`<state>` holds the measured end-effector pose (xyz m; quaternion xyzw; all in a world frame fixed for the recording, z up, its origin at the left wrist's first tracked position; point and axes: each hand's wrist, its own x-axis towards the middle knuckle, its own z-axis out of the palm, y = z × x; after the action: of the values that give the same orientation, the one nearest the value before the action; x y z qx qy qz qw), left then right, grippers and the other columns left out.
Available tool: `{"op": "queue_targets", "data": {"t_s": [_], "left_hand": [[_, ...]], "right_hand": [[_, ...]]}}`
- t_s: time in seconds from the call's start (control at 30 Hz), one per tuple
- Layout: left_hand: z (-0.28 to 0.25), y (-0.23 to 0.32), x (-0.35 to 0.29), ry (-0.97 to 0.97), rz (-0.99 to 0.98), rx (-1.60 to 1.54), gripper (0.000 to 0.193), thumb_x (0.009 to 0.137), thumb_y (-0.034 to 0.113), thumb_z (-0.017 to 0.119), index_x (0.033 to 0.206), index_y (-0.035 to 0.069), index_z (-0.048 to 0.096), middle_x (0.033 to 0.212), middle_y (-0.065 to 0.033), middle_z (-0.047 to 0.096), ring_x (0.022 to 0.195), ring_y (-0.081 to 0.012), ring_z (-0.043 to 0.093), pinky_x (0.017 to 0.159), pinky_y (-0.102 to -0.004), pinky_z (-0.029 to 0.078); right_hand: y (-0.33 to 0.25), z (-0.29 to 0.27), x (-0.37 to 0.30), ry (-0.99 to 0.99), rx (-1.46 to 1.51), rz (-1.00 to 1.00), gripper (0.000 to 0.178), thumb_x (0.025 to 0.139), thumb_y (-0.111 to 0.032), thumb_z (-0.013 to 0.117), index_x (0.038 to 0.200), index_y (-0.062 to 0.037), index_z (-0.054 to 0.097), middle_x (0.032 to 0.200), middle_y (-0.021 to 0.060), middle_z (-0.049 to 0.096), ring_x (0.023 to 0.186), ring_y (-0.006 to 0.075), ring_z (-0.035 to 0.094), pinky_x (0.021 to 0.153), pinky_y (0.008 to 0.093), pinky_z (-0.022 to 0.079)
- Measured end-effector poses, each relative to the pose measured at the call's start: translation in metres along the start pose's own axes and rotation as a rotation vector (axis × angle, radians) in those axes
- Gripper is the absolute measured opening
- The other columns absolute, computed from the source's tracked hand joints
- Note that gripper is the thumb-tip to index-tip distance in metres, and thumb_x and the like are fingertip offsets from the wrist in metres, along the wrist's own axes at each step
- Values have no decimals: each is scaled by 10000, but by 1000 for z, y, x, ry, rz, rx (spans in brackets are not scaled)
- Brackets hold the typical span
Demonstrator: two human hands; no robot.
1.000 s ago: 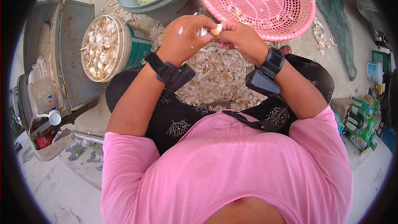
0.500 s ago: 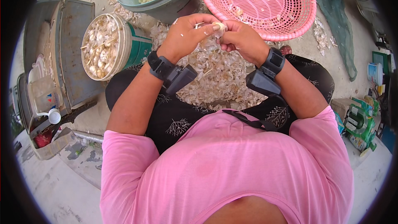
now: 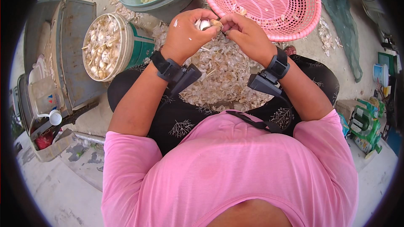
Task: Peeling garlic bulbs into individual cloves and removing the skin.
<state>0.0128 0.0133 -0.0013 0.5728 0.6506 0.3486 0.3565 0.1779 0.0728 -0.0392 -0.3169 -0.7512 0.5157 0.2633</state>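
Curled fingers of my left hand [image 3: 185, 33] hold white garlic cloves [image 3: 204, 25] in the palm. A brownish, skin-covered garlic clove [image 3: 217, 24] sticks out at its thumb and fingertips. My right hand [image 3: 249, 38] meets it from the other side, finger and thumb pinched at that clove's end. Both hands hover above a large heap of papery garlic skins [image 3: 227, 75] between my legs. Bits of skin cling to the back of my left hand.
To the left, a tilted bucket [image 3: 139, 44] is full of garlic. Behind my hands stand a grey tub [image 3: 168, 10] with peeled cloves in water and a pink basket [image 3: 311, 21] with scraps of skin. Green netting [image 3: 345, 33] lies to the right; a rusty metal box [image 3: 80, 54] stands far left.
My hands have drawn slightly apart. The left hand has turned, so white cloves show in its palm. The right hand has shifted a little to the right, with its fingers still bent.
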Motion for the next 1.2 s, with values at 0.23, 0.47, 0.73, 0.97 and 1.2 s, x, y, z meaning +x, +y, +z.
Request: {"op": "queue_targets", "data": {"t_s": [0.23,0.47,0.73,0.97,1.2], "left_hand": [[4,-9,2,146,326,377,167,667,110,630,827,63,633,793,-92,628,740,-251,597,723,-322,467],[12,-17,2,148,416,436,131,666,106,627,792,70,628,797,-85,629,763,-273,591,788,-341,465],[16,-19,0,108,400,492,144,661,119,642,796,75,624,816,-81,629,776,-272,591,728,-348,472],[17,-11,-1,79,387,376,168,655,120,641,805,51,609,779,-103,614,717,-272,585,663,-341,471],[10,7,-5,111,68,-244,149,720,50,619,860,15,583,749,-15,590,672,-54,532,574,-201,437]], "right_hand": [[-13,-2,-4,32,39,7,146,750,-115,586,838,1,574,706,71,587,630,155,563,604,258,456],[-11,0,-5,16,-135,-27,111,744,-91,577,813,-5,585,689,83,592,607,158,562,575,272,455],[-9,2,-2,70,-312,-113,94,670,-115,558,672,-20,560,609,137,555,580,311,542,549,387,433],[-7,1,3,66,-153,39,94,671,-110,535,644,-20,542,560,105,530,525,221,517,506,334,411],[-2,-18,10,-95,1196,523,99,774,-108,447,763,-31,508,661,19,496,536,82,424,498,220,349]]}}
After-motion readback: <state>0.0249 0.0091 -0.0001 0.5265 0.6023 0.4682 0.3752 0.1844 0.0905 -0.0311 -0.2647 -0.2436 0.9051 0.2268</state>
